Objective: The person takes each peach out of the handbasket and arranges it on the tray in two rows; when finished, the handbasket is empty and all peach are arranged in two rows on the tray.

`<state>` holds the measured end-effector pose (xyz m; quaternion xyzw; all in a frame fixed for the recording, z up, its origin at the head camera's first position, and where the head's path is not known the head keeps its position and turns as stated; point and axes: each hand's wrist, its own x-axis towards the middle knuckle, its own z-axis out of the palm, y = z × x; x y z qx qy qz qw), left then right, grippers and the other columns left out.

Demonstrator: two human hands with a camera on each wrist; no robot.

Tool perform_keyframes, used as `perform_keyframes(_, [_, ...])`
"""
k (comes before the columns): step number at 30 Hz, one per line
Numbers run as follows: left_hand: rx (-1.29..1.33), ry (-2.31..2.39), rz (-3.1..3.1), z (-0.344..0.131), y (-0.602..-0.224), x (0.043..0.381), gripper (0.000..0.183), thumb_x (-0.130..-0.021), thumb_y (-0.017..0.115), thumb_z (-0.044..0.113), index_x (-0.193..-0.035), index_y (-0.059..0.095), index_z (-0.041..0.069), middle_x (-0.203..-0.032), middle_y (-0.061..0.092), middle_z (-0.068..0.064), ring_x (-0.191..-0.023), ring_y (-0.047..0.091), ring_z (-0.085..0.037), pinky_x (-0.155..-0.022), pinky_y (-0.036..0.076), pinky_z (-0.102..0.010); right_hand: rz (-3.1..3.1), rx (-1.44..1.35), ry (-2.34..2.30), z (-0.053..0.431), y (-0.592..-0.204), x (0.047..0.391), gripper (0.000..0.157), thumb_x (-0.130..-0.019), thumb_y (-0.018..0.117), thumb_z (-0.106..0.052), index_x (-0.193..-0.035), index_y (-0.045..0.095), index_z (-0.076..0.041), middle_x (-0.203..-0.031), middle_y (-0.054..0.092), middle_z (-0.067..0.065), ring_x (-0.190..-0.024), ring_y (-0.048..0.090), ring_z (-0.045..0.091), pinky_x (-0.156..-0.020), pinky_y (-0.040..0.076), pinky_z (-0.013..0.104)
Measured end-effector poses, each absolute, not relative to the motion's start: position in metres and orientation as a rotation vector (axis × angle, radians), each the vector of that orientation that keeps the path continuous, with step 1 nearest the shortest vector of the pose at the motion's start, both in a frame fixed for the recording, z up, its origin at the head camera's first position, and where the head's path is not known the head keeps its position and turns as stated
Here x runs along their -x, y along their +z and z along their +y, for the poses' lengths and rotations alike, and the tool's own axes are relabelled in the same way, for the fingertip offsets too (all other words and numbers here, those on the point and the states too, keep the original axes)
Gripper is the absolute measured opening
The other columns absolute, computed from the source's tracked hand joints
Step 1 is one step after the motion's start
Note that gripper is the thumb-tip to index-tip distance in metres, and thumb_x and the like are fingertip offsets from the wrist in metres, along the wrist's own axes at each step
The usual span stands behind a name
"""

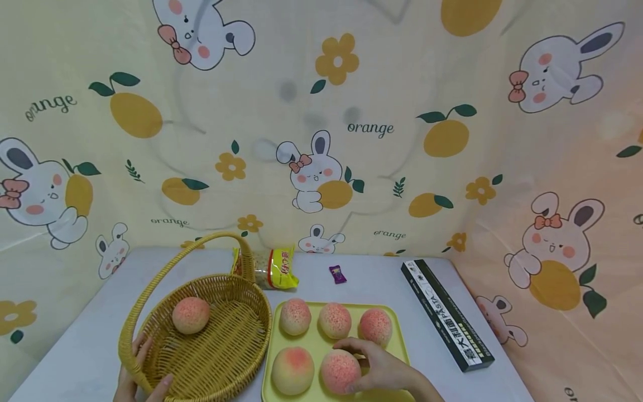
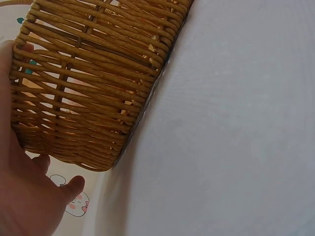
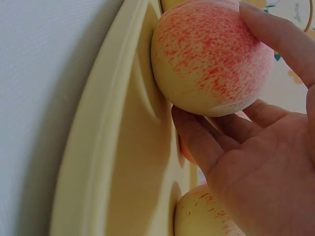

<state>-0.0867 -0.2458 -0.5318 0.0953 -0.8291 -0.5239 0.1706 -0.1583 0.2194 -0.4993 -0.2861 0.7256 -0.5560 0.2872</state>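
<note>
A speckled pink peach [image 1: 341, 371] at the front of the yellow tray [image 1: 268, 357] is between the thumb and fingers of my right hand [image 1: 384, 365]. In the right wrist view, the fingers of the right hand [image 3: 268, 152] curl under the peach [image 3: 211, 54] and the thumb lies on its other side. My left hand [image 1: 133, 368] holds the near left side of the wicker basket [image 1: 211, 357], fingers over its rim. The left wrist view has the left hand [image 2: 29, 191] against the woven wall [image 2: 93, 83]. One peach [image 1: 191, 315] lies inside the basket.
Beside the gripped peach sits a yellower peach [image 1: 293, 371]; three more, including the back middle peach [image 1: 335, 320], line the tray's far side. Behind stand a yellow food bag [image 1: 281, 269] and a small purple packet [image 1: 337, 274]. A long black pasta box [image 1: 447, 315] lies right.
</note>
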Motion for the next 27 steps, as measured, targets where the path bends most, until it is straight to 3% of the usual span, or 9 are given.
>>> perform_keyframes(9, [-0.227,-1.462,-2.322,-0.244,-0.533,0.086,0.079,-0.092,0.070,0.010,-0.157,0.026,0.003,-0.163,0.009,-0.021,-0.149,0.001,-0.041,-0.101,0.017,-0.080,2.035,0.823,-1.400,0.217,-0.492,0.161,0.060,-0.084,0.076,-0.019,-0.136,0.053,-0.001,-0.131,0.058,0.004,-0.121,0.052,0.016,-0.103,0.043,0.025])
perform_keyframes(16, [-0.190,-1.456,-2.285,-0.242,-0.533,0.085,0.078,-0.091,0.069,0.005,-0.157,0.028,0.004,-0.164,0.010,-0.015,-0.150,0.002,-0.035,-0.104,0.015,-0.078,2.062,0.835,-1.375,0.214,-0.487,0.163,0.058,-0.084,0.073,-0.021,-0.136,0.055,-0.001,-0.133,0.058,0.016,-0.121,0.054,0.015,-0.103,0.043,0.025])
perform_keyframes(23, [-0.188,-1.468,-2.283,-0.242,-0.534,0.086,0.078,-0.092,0.069,0.006,-0.157,0.027,0.003,-0.164,0.009,-0.015,-0.150,0.001,-0.036,-0.102,0.015,-0.079,2.083,0.968,-1.378,0.211,-0.476,0.172,0.056,-0.085,0.072,-0.018,-0.132,0.056,0.006,-0.128,0.059,0.025,-0.122,0.057,0.034,-0.106,0.044,0.036])
perform_keyframes(27, [-0.224,-1.497,-2.317,-0.245,-0.533,0.087,0.079,-0.093,0.069,0.011,-0.158,0.024,0.003,-0.164,0.006,-0.019,-0.149,-0.001,-0.040,-0.100,0.017,-0.080,2.068,0.986,-1.385,0.203,-0.464,0.178,0.050,-0.088,0.071,-0.017,-0.131,0.057,0.005,-0.128,0.060,0.023,-0.122,0.058,0.034,-0.105,0.045,0.039])
